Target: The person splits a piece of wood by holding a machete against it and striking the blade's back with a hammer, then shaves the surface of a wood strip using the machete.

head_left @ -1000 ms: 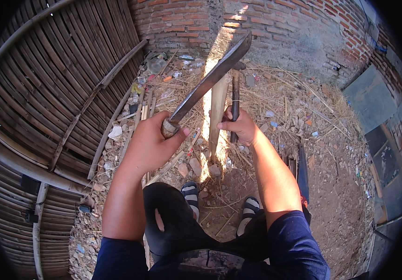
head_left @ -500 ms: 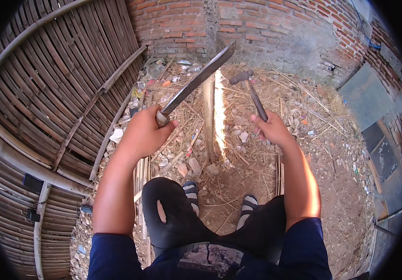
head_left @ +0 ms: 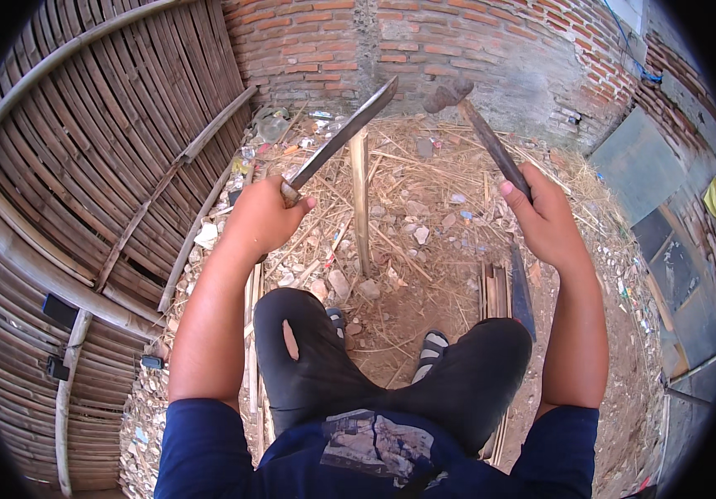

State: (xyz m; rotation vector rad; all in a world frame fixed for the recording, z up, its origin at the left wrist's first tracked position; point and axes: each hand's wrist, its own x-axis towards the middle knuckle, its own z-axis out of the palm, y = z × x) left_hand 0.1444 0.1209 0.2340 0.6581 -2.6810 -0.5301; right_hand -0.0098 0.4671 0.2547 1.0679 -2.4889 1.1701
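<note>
My left hand (head_left: 265, 214) is wrapped round the handle of a machete (head_left: 343, 135). Its long dark blade slants up to the right and crosses the top end of an upright length of bamboo (head_left: 361, 208); I cannot tell how far the edge sits in it. In my right hand (head_left: 545, 214) is a hammer (head_left: 495, 143), gripped by its wooden handle. The hammer's rusty head is raised to the right of the blade tip, apart from it. The bamboo's foot stands on the ground in front of my feet.
Bamboo strips (head_left: 493, 293) lie beside my right knee, with a dark saw-like blade (head_left: 521, 299) next to them. Stones, straw and litter cover the ground. A bamboo-slat wall (head_left: 117, 158) closes the left, a brick wall (head_left: 308, 50) the far side. Grey panels (head_left: 644, 170) lean at right.
The hammer has swung up and to the right with my right hand. The machete has shifted slightly left. A bright glowing strip beside the bamboo no longer shows.
</note>
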